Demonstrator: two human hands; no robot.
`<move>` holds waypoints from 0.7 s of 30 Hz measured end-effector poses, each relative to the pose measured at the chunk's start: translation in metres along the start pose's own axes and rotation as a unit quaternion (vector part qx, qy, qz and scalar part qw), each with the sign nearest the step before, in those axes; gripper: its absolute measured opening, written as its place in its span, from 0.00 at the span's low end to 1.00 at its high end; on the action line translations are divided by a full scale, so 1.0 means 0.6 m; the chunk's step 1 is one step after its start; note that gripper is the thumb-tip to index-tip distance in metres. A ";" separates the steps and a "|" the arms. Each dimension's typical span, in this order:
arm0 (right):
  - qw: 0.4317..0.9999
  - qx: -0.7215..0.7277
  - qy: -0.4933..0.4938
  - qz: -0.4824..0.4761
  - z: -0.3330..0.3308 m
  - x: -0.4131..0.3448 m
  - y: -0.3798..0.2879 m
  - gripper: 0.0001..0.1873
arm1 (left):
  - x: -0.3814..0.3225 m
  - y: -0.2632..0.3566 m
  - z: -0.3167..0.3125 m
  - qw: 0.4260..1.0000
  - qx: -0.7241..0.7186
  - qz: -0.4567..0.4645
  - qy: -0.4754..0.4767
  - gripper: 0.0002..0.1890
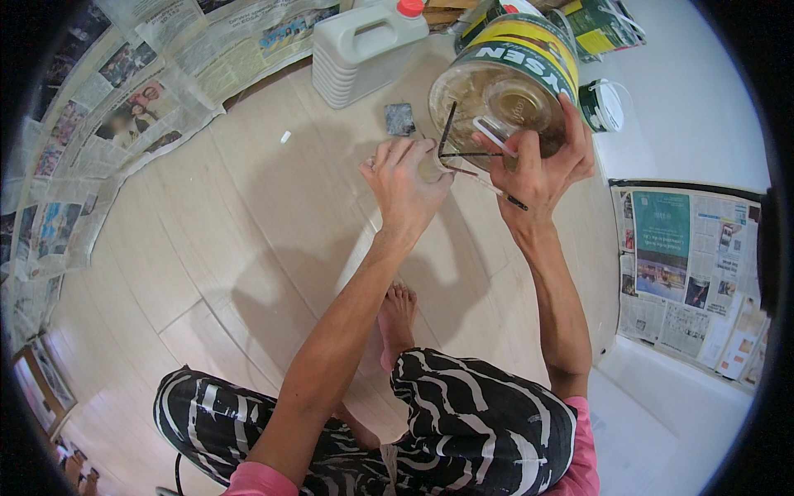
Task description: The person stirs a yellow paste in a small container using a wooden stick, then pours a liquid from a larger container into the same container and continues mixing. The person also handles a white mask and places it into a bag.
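Note:
My left hand [406, 177] is wrapped around a small cup [429, 167], mostly hidden by the fingers. Out of the cup stick several thin, dark-tipped rods, among them what looks like a slim paintbrush [496, 187] slanting to the right. Just right of it, my right hand [538, 170] grips the front of a large paint bucket [527, 46]. That bucket looks tipped towards me, its label upside down. Its round, stained end carries a gold-coloured disc [518, 106]. Against this end, by my right fingers, is a short white strip [494, 134]; whether it is held cannot be told.
Behind stand a white jerrycan [372, 49] with a red cap, more paint buckets [602, 28] and a small lidded pail [600, 106]. On the tiled floor lie a grey square [399, 119] and a white scrap [285, 136]. Newspaper sheets [155, 93] cover surfaces at left and right.

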State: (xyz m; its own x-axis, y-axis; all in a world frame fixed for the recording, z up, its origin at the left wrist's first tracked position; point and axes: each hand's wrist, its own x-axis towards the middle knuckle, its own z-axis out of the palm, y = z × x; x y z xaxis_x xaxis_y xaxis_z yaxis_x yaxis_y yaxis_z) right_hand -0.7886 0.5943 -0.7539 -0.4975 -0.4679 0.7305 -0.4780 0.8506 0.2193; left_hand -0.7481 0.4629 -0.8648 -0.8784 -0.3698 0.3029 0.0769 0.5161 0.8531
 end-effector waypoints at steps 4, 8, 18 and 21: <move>1.000 -0.020 -0.021 -0.002 -0.004 -0.002 0.001 0.21 | -0.001 -0.001 0.001 1.000 0.001 -0.003 0.002 0.26; 0.999 -0.020 -0.034 0.009 -0.004 0.000 -0.003 0.23 | -0.001 -0.003 0.000 1.000 0.000 -0.001 0.005 0.25; 0.996 0.026 -0.052 0.073 0.017 0.000 -0.008 0.26 | -0.005 -0.023 -0.008 1.000 0.028 -0.011 -0.006 0.24; 0.990 0.047 -0.074 0.106 0.029 -0.004 -0.005 0.25 | -0.006 -0.034 -0.011 0.999 0.032 -0.011 -0.008 0.24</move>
State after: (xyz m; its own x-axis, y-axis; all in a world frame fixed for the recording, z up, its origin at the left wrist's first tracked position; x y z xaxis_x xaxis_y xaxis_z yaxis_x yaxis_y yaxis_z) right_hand -0.7988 0.5888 -0.7678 -0.6914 -0.3165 0.6495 -0.4130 0.9107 0.0042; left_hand -0.7435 0.4488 -0.8806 -0.8874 -0.3688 0.2766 0.0279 0.5560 0.8307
